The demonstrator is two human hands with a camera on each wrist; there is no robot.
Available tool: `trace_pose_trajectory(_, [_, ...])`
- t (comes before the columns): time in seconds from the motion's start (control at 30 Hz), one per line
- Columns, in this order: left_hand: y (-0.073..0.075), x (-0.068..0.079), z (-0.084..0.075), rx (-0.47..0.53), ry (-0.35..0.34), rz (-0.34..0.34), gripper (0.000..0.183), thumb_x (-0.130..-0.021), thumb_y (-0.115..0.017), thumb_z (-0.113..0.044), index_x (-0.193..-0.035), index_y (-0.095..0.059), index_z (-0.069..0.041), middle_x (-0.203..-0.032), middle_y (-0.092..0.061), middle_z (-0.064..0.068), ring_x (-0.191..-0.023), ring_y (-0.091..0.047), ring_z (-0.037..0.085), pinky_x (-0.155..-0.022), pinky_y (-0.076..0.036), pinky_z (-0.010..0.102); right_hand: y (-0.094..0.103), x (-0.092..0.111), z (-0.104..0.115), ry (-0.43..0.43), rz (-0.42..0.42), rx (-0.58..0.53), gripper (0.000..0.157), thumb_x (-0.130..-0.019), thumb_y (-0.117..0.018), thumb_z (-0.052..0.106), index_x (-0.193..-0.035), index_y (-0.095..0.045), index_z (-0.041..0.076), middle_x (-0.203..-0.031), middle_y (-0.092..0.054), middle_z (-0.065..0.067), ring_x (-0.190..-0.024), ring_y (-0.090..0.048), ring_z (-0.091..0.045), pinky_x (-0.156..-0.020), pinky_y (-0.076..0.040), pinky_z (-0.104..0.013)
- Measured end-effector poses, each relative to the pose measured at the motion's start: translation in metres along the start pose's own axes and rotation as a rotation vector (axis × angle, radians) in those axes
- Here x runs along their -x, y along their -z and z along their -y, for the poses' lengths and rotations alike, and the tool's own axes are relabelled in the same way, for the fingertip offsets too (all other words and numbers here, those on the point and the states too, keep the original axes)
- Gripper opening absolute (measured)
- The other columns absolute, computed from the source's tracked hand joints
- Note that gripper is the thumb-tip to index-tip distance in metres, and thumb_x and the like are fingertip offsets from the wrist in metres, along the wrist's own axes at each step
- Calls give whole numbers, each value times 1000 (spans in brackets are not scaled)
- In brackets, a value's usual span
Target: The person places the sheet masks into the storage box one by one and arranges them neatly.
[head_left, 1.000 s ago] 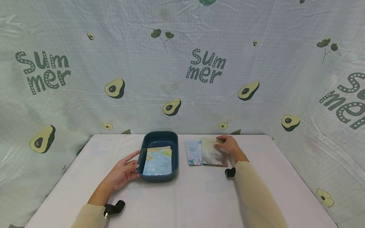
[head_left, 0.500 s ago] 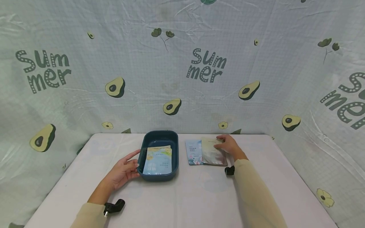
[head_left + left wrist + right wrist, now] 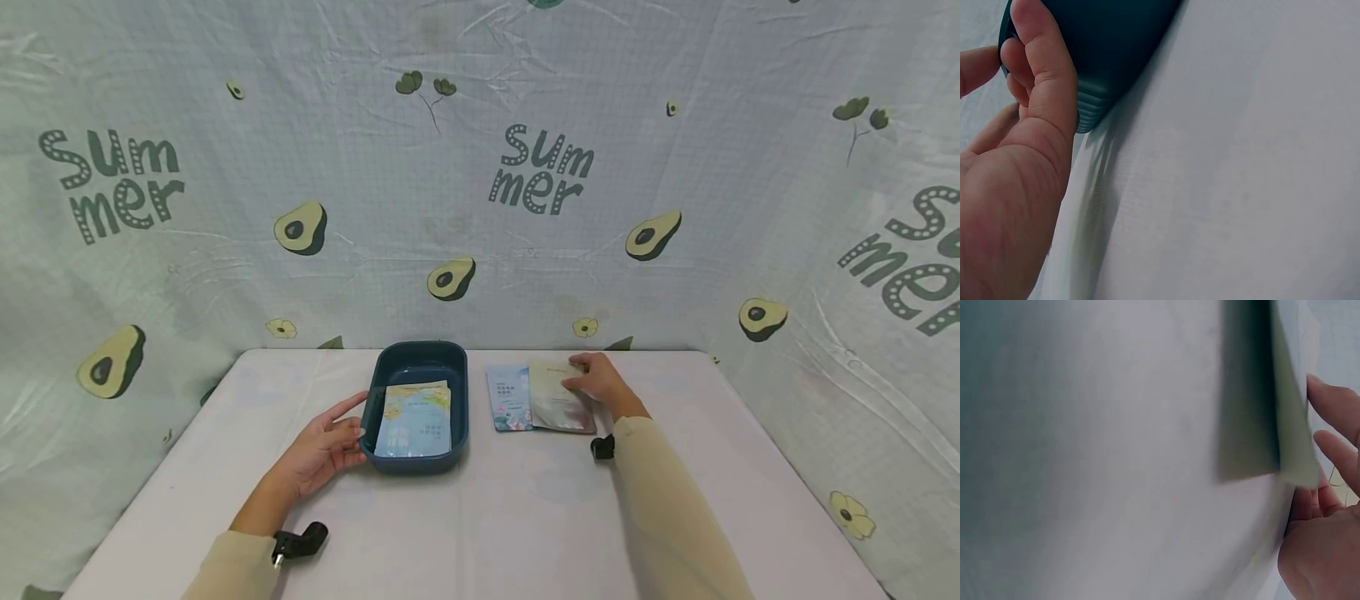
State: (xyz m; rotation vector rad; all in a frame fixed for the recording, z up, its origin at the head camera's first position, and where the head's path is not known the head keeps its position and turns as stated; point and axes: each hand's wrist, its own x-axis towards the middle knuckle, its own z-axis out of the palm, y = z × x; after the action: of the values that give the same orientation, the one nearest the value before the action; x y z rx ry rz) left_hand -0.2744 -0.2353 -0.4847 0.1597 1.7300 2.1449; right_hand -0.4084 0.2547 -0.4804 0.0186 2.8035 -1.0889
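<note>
A dark blue plastic bin [image 3: 461,417] stands left of centre on the table, holding light-blue sheet mask packets [image 3: 416,421]. My left hand [image 3: 322,454] grips its left side, fingers at the rim and outer wall; in the left wrist view the little-finger side of the hand [image 3: 1047,106] lies against that wall. Right of the bin, a silvery-beige sheet mask packet [image 3: 555,404] partly overlaps a blue floral one [image 3: 510,400]. My right hand [image 3: 603,387] pinches the beige packet's right edge. In the right wrist view the packet's edge [image 3: 1294,425] stands off the table beneath the fingertips.
The white-covered table [image 3: 517,525] meets a pale curtain [image 3: 360,150] printed with avocados and lettering along its back edge. Black wrist cameras sit on both forearms, the left camera [image 3: 302,542] near the table's front.
Both hands, the bin and the packets hold their places. The head view shifts only slightly.
</note>
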Motion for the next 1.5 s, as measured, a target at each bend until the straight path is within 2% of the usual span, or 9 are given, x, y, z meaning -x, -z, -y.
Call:
trace_pose_trajectory(0.23, [0,0,-1,1,4,-2,75,-103,-53,-6,-166,-13,-17,-110,-65,0,-86,-67,14,-80,-61,29,1,4,4,-10,18,20,61,-93,-74,20,-147,-52,0,-151,-47,-30,-142,-44,-42,-121,-32,-55])
trace_pose_trajectory(0.8, [0,2,-2,11,10,-3,76,-103,-54,-5,-166,-13,-17,-108,-64,-1,-84,-67,13,-80,-61,28,-1,1,7,-46,56,28,65,-95,-72,21,-152,-45,2,-156,-41,-27,-145,-41,-40,-123,-29,-56])
trace_pose_trajectory(1.17, [-2,-2,-6,-3,14,4,73,-104,-52,-5,-165,-15,-17,-107,-63,-1,-83,-66,13,-80,-61,28,7,0,5,-24,73,62,66,-96,-71,23,-152,-44,1,-156,-41,-29,-146,-39,-42,-122,-30,-56])
trace_pose_trajectory(1.5, [0,1,-4,-18,15,4,74,-103,-53,-5,-165,-13,-16,-104,-63,-1,-83,-65,12,-80,-61,27,3,1,5,-33,76,45,66,-95,-72,23,-151,-45,2,-157,-40,-27,-147,-38,-42,-123,-29,-57])
